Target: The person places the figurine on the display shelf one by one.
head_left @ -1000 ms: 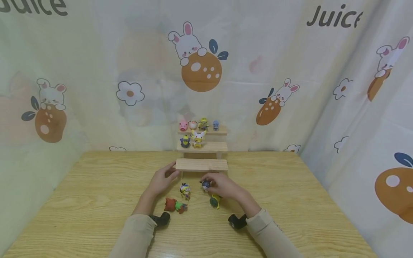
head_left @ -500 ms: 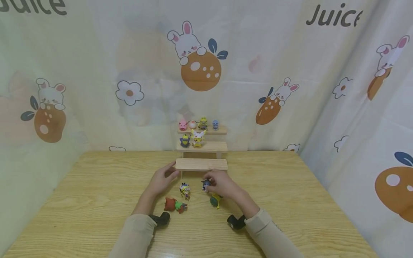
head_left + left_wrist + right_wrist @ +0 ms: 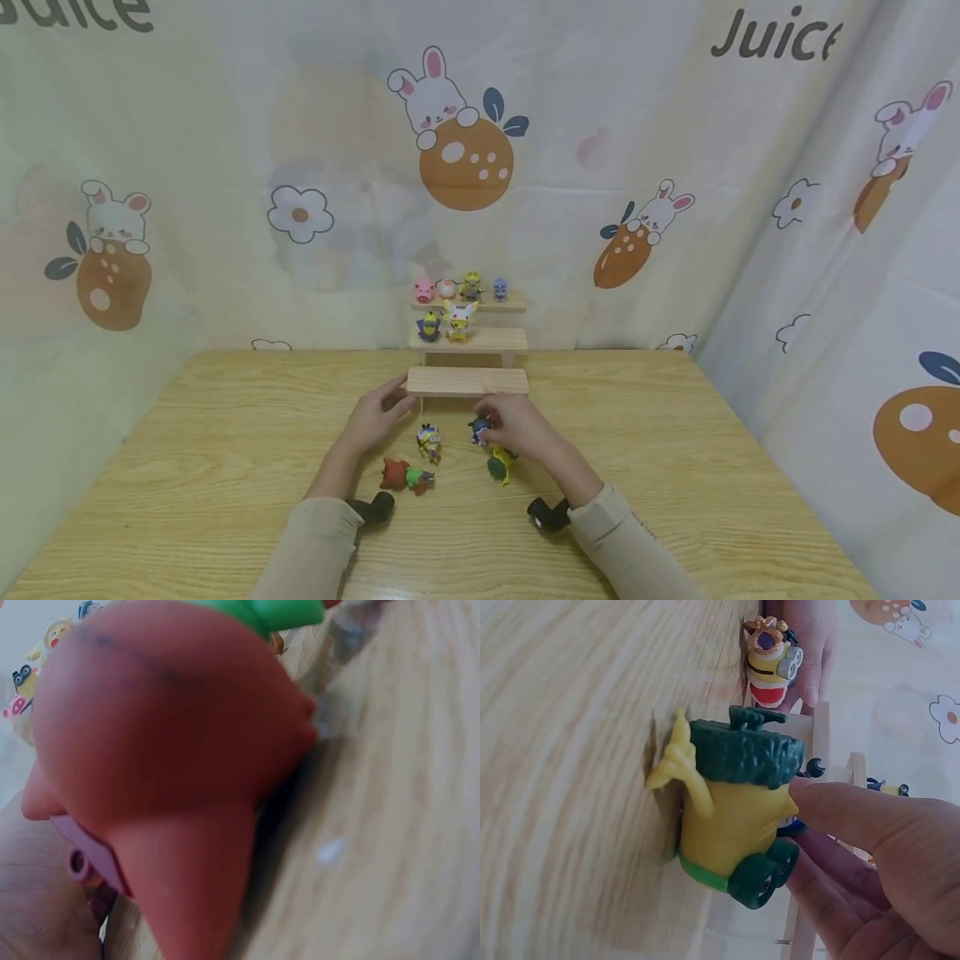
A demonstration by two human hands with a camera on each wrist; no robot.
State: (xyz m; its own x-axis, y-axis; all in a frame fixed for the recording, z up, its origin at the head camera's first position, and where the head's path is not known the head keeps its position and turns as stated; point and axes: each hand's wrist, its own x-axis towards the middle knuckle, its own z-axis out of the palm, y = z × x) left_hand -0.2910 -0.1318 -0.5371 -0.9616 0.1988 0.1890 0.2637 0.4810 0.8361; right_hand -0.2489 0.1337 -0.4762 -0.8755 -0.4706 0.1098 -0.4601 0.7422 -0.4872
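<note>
Thumb and fingers of my right hand (image 3: 517,427) pinch a small dark-blue toy figure (image 3: 477,432) just above the table in front of the stand. In the right wrist view, a yellow goggled figure with a dark green cap (image 3: 735,787) largely hides it. My left hand (image 3: 377,419) touches the left end of the wooden stand's lowest step (image 3: 468,381), its fingers fairly straight. Between the hands lies a yellow-and-white goggled figure (image 3: 430,443). Closer to me lies a reddish-brown-headed figure with a green body (image 3: 405,476); its head (image 3: 165,712) fills much of the left wrist view.
The stand's middle step (image 3: 502,339) bears a dark-caped yellow figure (image 3: 429,327) and a white-eared yellow one (image 3: 459,322). Several figures, among them a pink pig (image 3: 424,290), stand on the top step (image 3: 513,307). A printed curtain (image 3: 337,125) hangs behind the table (image 3: 225,467).
My right hand has shifted very slightly to the right with the dark-blue figure in its fingers. The left hand stays at the stand's lowest step.
</note>
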